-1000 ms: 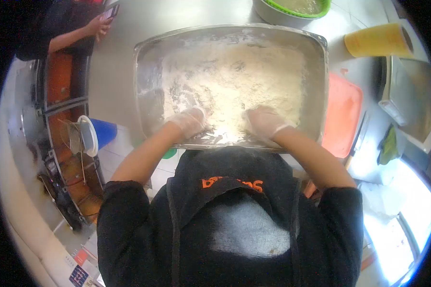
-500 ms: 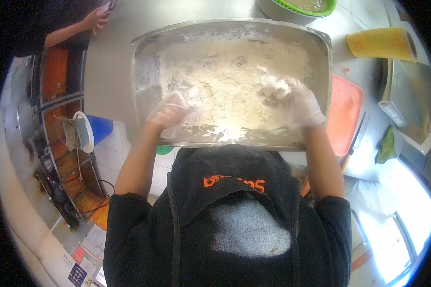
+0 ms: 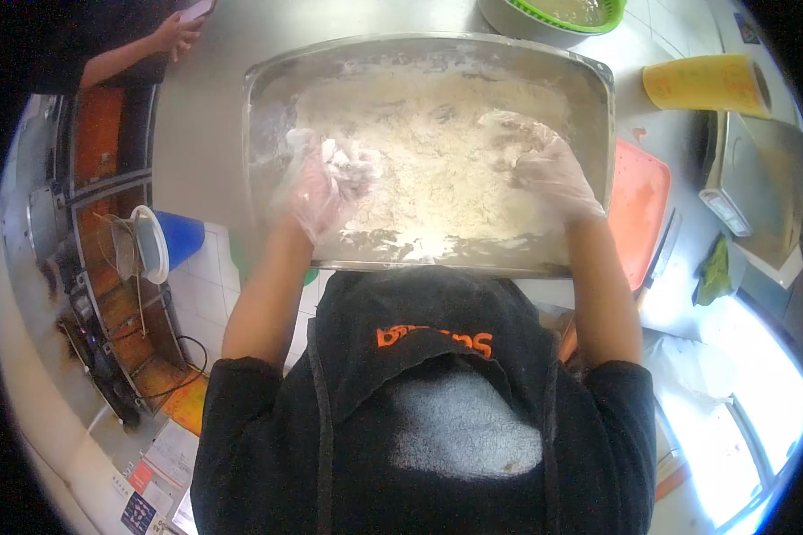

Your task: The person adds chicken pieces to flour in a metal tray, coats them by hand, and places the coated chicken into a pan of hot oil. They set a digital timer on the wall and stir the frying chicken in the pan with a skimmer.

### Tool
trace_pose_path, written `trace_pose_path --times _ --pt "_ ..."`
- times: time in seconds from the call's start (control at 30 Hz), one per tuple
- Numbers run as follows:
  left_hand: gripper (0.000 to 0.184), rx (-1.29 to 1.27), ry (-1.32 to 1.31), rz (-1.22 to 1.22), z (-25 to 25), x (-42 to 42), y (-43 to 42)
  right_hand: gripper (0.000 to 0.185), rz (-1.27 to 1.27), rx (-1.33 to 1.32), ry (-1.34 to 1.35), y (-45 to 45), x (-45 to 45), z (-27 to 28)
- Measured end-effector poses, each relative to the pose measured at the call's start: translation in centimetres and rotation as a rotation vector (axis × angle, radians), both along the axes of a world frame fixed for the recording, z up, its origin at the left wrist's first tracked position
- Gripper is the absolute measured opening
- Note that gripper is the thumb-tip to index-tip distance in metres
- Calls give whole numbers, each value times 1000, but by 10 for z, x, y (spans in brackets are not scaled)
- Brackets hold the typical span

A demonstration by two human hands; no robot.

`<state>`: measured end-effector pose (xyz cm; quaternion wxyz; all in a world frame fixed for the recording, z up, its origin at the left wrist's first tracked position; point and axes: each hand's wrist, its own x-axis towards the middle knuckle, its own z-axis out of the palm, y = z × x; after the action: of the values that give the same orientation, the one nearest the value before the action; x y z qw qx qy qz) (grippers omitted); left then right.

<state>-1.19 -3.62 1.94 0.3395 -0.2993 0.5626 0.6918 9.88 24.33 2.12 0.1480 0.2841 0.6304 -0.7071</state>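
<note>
A large metal tray (image 3: 428,264) with a raised rim holds loose pale flour (image 3: 428,169) spread over its bottom. On the tray's left side, my left hand (image 3: 314,192), in a clear plastic glove, is cupped around a white floury clump (image 3: 343,156). Its thumb points up, and flour partly hides its fingertips. Across the tray, my right hand (image 3: 558,174) wears a similar dusty glove. Its fingers reach left over the flour, apart and slightly bent, with no clump visible in them.
A green basket in a bowl (image 3: 589,27) stands beyond the tray. To the right are a yellow roll (image 3: 705,85), a pink tray (image 3: 641,214), a knife (image 3: 662,254) and a green cloth (image 3: 714,272). At far left, another person's hand (image 3: 178,36) holds a phone.
My left hand has turned thumb-up and risen slightly, with a white clump now showing in it. The white clump at my right hand no longer shows, and its fingers have stretched out.
</note>
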Motion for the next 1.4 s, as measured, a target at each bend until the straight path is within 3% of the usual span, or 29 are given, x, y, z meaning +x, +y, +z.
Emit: trace_pose_path --times 0.03,0.07,0.13,0.2,0.33,0.4,0.43,0.5,0.53,0.57,0.63,0.73,0.83,0.87,0.9,1.03,1.1,1.13,1.2,1.33,1.4 --pt "51 -91 -5 69 4 0 4 44 0 0 -1 3 0 -2" --pt "50 -463 46 -320 23 -3 9 46 149 152 -67 6 1 -5" --pt "51 -831 103 -714 21 -6 4 48 295 305 -130 10 5 -18" --pt "45 -1007 649 -1180 -20 -7 -22 35 487 692 41 12 13 -38" --pt "33 -1033 751 -1244 -32 -11 -34 30 612 760 -162 0 4 -17" --pt "30 -1152 779 -1408 -38 -16 -37 27 435 1015 -72 2 17 -38" --pt "33 -1192 791 -1463 -32 -17 -33 27 430 1016 -72 3 15 -37" --pt "51 -1069 583 -1374 15 -15 -6 33 528 1063 -245 2 9 -33" --pt "51 -1071 586 -1374 -15 -17 -19 33 526 1062 -243 1 8 -29" --pt "59 -1067 778 -1247 -72 -21 -42 36 575 1056 -298 0 6 -24" --pt "69 -1057 974 -1110 -88 -28 -47 41 655 1066 -367 3 3 -19" --pt "70 -1030 926 -1419 -38 -26 -17 43 655 1130 -213 5 -9 -33" --pt "72 -976 1153 -1362 -28 -20 13 44 563 1174 55 -3 -28 -58" --pt "73 -1099 1142 -1591 -29 -21 25 45 547 1186 122 -6 -34 -69" --pt "74 -1221 1111 -1822 -31 -21 35 45 542 1206 175 -10 -38 -82" --pt "65 -1228 1385 -1738 -101 -24 47 37 660 1379 359 -1 -52 -154" --pt "42 -1191 1357 -1705 -137 -35 51 28 716 1304 199 7 -61 -166" --pt "42 -1190 1361 -1705 -141 -41 52 28 713 1307 198 8 -60 -158" --pt "21 -1037 1197 -1643 -146 -50 51 20 396 1196 457 8 -48 -125" --pt "27 -1096 1158 -1734 -61 -46 44 20 223 965 417 7 -28 -66" --pt "34 -673 1026 -1123 -35 -41 42 21 301 452 -261 5 -33 -14"
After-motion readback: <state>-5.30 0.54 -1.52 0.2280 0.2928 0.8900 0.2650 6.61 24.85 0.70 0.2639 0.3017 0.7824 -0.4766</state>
